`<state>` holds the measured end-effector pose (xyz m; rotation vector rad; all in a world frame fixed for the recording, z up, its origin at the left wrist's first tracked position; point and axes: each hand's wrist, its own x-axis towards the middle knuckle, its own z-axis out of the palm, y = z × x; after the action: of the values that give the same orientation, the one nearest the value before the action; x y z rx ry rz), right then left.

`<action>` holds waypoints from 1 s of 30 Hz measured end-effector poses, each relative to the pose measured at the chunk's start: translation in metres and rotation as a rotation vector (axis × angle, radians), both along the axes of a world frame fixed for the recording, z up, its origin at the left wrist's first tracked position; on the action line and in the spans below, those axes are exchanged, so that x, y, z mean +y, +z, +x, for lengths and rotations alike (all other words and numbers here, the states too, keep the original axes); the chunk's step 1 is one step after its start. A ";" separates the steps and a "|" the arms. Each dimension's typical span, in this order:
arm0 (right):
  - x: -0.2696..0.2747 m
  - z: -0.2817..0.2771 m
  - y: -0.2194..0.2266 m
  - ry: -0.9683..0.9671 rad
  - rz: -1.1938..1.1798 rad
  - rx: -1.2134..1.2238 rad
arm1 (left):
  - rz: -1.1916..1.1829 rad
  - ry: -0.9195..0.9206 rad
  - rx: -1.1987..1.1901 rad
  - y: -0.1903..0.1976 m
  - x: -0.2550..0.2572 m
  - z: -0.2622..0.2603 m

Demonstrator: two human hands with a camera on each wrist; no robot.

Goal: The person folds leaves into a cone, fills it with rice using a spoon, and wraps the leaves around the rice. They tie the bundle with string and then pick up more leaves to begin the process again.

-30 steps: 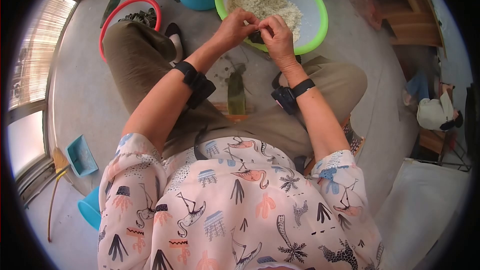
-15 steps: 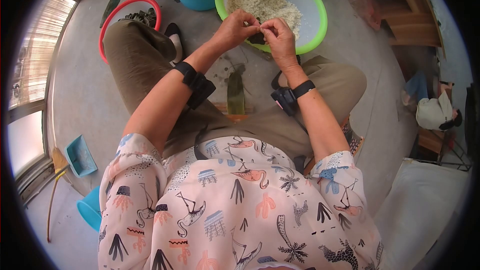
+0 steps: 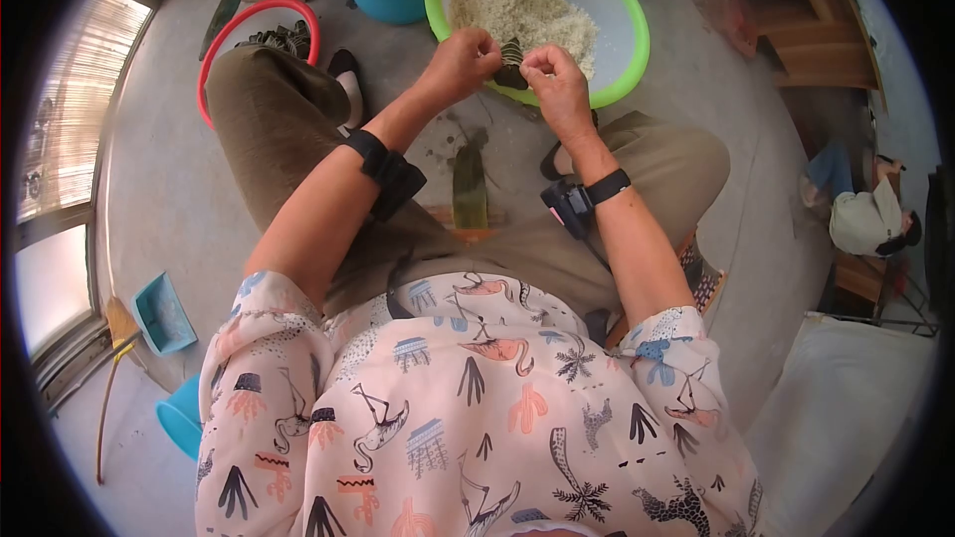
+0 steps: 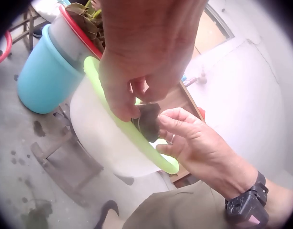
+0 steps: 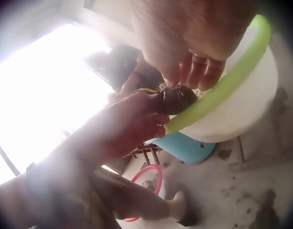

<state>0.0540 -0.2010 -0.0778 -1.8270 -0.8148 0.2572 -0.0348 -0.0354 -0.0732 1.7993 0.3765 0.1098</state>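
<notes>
Above the basin (image 3: 640,44), upper centre, our left hand (image 3: 462,64) and right hand (image 3: 564,91), fingers curled, pinch the leaf parcel's (image 3: 510,62) opposite sides; even, gentle tension should keep its folds closed.

a grey floor (image 3: 756,179) with tubs and a leaf on it.
the blue tub (image 4: 48,78) stands near the red-rimmed basin (image 3: 316,38), and a long dark leaf (image 3: 225,15) lies beside that basin; farther off are a blue dustpan (image 3: 165,314), a broom (image 3: 120,322) and a partly hidden blue bucket (image 3: 181,418).
</notes>
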 end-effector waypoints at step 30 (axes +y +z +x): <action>-0.013 -0.006 0.068 0.188 0.284 0.585 | -0.193 -0.024 -0.462 0.049 -0.007 -0.015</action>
<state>0.0485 -0.2142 -0.0098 -1.3068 -0.5686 0.7211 -0.0501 -0.0428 -0.0246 1.5309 0.0328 0.4483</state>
